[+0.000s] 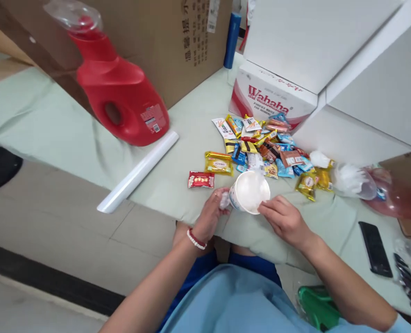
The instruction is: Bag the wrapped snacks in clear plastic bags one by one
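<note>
A white paper cup (242,196) with a dotted, bluish pattern is tilted over the table's front edge, its open mouth towards me. My right hand (285,219) pinches the cup's rim from the right, thumb and fingers closed. At the cup's left side, my left hand (208,215) is closed around a crumpled white, plastic-like piece (225,200) that touches or nearly touches the cup. Just beyond the hands lies a small red packet (201,179), with yellow-wrapped snacks (218,163) behind it. A heap of mixed wrapped snacks (270,145) spreads behind the cup.
A red jug (122,92) and a white roll (139,171) are on the left. Behind stand a large cardboard box (150,41), a blue cylinder (232,41) and a Wahaba-style printed carton (240,92). A plastic cup (353,180) lies right, near a black phone (375,249).
</note>
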The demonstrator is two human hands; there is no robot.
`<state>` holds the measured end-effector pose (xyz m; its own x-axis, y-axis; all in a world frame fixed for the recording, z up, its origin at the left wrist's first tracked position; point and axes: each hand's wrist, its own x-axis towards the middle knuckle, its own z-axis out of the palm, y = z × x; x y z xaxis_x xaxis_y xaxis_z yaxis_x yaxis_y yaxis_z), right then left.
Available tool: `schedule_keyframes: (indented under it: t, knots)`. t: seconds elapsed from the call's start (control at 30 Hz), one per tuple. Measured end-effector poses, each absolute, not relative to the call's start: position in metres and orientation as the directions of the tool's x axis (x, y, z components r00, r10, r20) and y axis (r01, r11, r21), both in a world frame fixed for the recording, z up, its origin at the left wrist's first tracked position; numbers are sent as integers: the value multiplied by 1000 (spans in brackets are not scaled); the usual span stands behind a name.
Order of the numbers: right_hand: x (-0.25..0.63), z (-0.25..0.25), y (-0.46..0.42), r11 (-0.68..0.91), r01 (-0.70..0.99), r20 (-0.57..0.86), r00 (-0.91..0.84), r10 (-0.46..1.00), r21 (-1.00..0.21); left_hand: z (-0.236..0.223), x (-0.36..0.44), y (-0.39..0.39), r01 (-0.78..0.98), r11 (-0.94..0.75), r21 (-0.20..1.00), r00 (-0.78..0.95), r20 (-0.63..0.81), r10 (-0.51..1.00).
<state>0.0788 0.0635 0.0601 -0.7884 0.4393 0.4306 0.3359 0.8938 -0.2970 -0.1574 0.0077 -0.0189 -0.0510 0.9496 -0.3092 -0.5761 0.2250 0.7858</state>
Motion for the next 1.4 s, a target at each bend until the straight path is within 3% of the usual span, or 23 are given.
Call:
schedule_keyframes:
  t: [0.13,0.37,0.47,0.57,0.63,0.73,0.87,0.97,1.07,1.17,1.23,1.33,1.4]
  knots:
    - [98,55,31,867,365,436,-756,489,-340,-2,-121,-4,-602,394,695,175,-366,914]
    - [116,47,16,859,375,428,-751,502,-350,13,-90,-3,-534,369,761,55,-405,913]
    - [125,49,10,814,365,422,-716,556,-452,11,-83,-4,-494,362,791,-12,-422,906]
    - [130,51,9,697,452,455,-536,711,-557,6,-80,-8,-422,343,839,-61,-404,913]
    - [128,49,13,635,553,400,-496,771,-538,3,-77,-10,-329,309,892,-57,-345,937]
    - [114,45,24,601,660,196,-584,788,-451,0,-70,-12,-118,241,963,-45,-248,968]
    - [95,46,37,545,762,-58,-598,799,-349,-3,-61,-12,178,163,971,-118,-143,983]
    - [87,46,43,496,821,-100,-540,836,-284,-4,-56,-8,292,119,949,-175,-70,982]
    - [85,40,45,479,825,-71,-520,851,-301,-1,-54,-4,288,111,951,-165,-65,984]
    - [87,30,47,439,802,-24,-490,872,-405,4,-54,-1,241,131,962,-170,-91,981]
    - [92,27,45,394,736,39,-449,893,-551,5,-57,1,186,160,969,-192,-123,974]
    - [112,36,41,284,511,74,-392,917,-811,1,-67,2,70,215,974,-196,-198,960]
    - [137,48,43,205,342,79,-348,934,-917,-4,-75,2,-33,262,964,-178,-264,948]
